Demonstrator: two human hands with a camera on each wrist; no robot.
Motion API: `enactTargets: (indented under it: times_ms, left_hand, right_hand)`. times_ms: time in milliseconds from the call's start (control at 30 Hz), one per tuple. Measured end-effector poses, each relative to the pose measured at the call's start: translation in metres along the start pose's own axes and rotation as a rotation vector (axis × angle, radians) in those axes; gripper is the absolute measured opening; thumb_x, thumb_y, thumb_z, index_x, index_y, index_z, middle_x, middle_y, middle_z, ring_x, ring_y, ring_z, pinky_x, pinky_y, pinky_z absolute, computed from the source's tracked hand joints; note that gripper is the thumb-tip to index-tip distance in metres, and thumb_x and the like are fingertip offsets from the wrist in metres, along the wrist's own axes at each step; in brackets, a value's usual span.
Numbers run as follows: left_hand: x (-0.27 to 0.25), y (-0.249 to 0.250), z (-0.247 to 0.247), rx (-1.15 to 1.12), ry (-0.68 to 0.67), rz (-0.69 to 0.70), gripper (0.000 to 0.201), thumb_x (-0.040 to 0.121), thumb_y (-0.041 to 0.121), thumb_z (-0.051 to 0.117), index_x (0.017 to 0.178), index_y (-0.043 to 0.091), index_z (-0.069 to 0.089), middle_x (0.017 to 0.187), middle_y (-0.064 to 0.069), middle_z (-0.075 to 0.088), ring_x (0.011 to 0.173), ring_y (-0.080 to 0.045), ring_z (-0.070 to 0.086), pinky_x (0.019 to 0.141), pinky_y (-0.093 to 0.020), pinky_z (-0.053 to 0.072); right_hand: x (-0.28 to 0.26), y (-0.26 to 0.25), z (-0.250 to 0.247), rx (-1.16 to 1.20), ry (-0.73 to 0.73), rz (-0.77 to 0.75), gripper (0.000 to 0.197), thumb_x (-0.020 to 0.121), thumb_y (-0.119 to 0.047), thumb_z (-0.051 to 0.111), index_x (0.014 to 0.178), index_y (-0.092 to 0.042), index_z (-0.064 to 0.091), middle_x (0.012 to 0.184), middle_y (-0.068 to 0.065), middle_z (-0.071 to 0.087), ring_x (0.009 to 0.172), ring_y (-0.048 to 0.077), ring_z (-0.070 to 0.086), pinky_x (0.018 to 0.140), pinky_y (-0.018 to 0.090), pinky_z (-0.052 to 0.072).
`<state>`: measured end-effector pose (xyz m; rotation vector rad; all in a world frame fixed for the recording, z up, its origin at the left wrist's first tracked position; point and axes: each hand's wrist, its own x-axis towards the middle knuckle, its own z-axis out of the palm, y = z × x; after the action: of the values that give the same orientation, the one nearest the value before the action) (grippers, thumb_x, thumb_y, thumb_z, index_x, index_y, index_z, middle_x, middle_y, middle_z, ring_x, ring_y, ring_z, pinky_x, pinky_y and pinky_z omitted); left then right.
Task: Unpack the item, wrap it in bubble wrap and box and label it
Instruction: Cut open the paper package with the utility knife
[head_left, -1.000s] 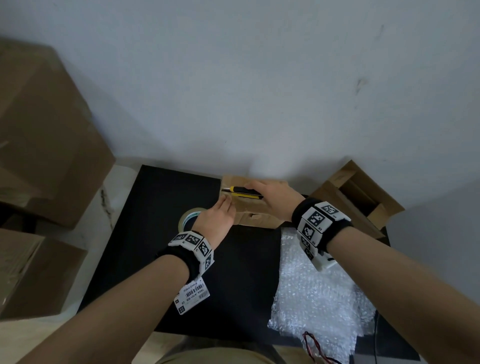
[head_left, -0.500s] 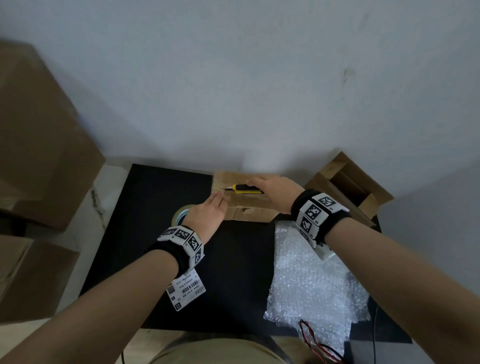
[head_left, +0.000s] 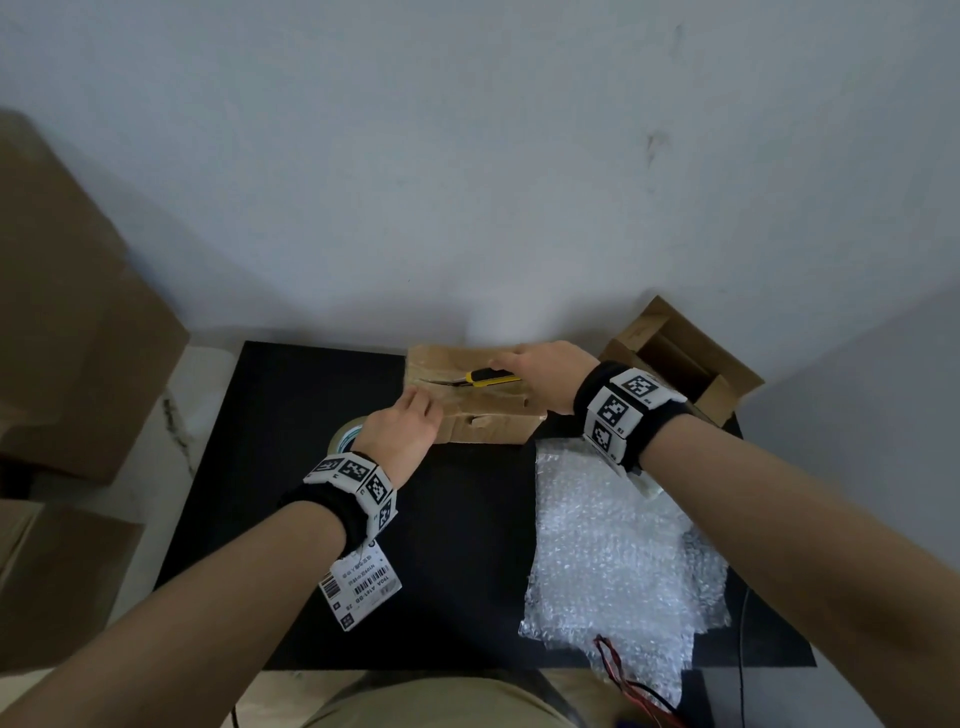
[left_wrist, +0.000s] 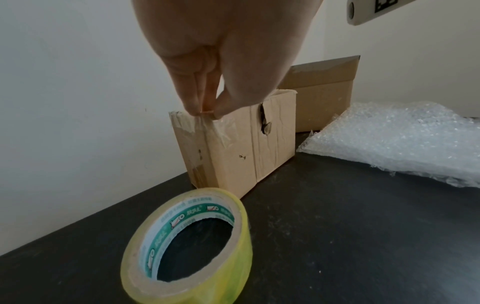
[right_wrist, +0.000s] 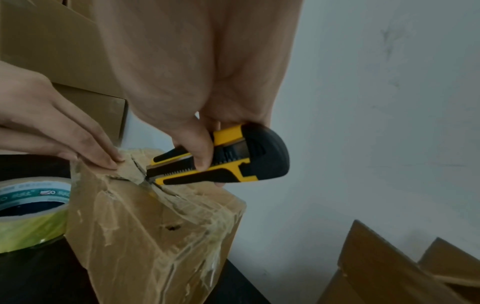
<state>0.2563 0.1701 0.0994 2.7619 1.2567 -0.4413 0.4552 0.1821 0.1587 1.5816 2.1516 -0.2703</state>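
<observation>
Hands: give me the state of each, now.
Left hand: fingers straight, pressing the taped box.
Right hand: gripping the utility knife, cutting the tape.

Head view high, facing down; both wrist views close, sharing taped box (left_wrist: 233, 148) and tape roll (right_wrist: 31, 214).

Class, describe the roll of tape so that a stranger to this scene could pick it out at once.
Start at the black table against the white wall. Just left of the taped cardboard box being cut open, the roll of tape lies flat. It is the only ring there: yellowish tape around a green-and-white printed core.
</observation>
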Motion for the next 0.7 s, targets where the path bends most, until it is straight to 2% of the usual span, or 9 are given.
enactTargets:
  times_ms: [200, 333, 433, 567, 700]
  left_hand:
    - [0.003, 0.004, -0.005, 0.029, -0.024, -0.011, 0.051, 0.09, 0.004, 0.049, 0.139, 0.005, 0.031, 0.141, -0.016, 0.033, 0.131, -0.028, 0.036, 0.083, -0.034, 0.05]
    - [0.005, 0.006, -0.009, 0.023, -0.042, -0.012, 0.05, 0.09, 0.008, 0.052, 0.137, 0.006, 0.033, 0.137, -0.015, 0.037, 0.124, -0.028, 0.043, 0.083, -0.034, 0.052]
    - [0.006, 0.006, -0.011, 0.029, -0.067, 0.0, 0.057, 0.089, 0.011, 0.054, 0.14, 0.007, 0.029, 0.139, -0.016, 0.035, 0.119, -0.028, 0.048, 0.084, -0.035, 0.052]
    - [0.008, 0.009, -0.016, 0.052, -0.087, -0.001, 0.055, 0.089, 0.011, 0.053, 0.139, 0.007, 0.031, 0.137, -0.016, 0.037, 0.114, -0.028, 0.052, 0.084, -0.035, 0.052]
    - [0.008, 0.012, -0.021, 0.082, -0.103, -0.005, 0.052, 0.089, 0.009, 0.052, 0.137, 0.007, 0.034, 0.134, -0.016, 0.039, 0.113, -0.028, 0.053, 0.084, -0.034, 0.052]
  right_hand:
    - [-0.011, 0.014, -0.011, -0.152, -0.015, 0.018, 0.055, 0.091, 0.002, 0.044, 0.14, -0.022, 0.037, 0.115, 0.008, 0.056, 0.095, 0.029, 0.061, 0.066, 0.033, 0.04]
    - [-0.018, 0.023, -0.015, -0.164, -0.058, 0.04, 0.054, 0.09, 0.0, 0.048, 0.139, -0.021, 0.038, 0.116, 0.009, 0.057, 0.099, 0.03, 0.061, 0.073, 0.035, 0.046]
    - [-0.025, 0.029, -0.016, -0.139, -0.088, 0.075, 0.051, 0.09, 0.0, 0.051, 0.136, -0.018, 0.041, 0.116, 0.009, 0.058, 0.103, 0.029, 0.059, 0.078, 0.036, 0.048]
    - [-0.037, 0.039, -0.018, -0.142, -0.089, 0.11, 0.048, 0.091, -0.002, 0.051, 0.135, -0.018, 0.043, 0.117, 0.008, 0.059, 0.105, 0.028, 0.058, 0.075, 0.034, 0.044]
    - [-0.046, 0.044, -0.019, -0.121, -0.105, 0.137, 0.054, 0.09, 0.0, 0.05, 0.139, -0.019, 0.039, 0.124, 0.011, 0.057, 0.112, 0.03, 0.056, 0.086, 0.037, 0.046]
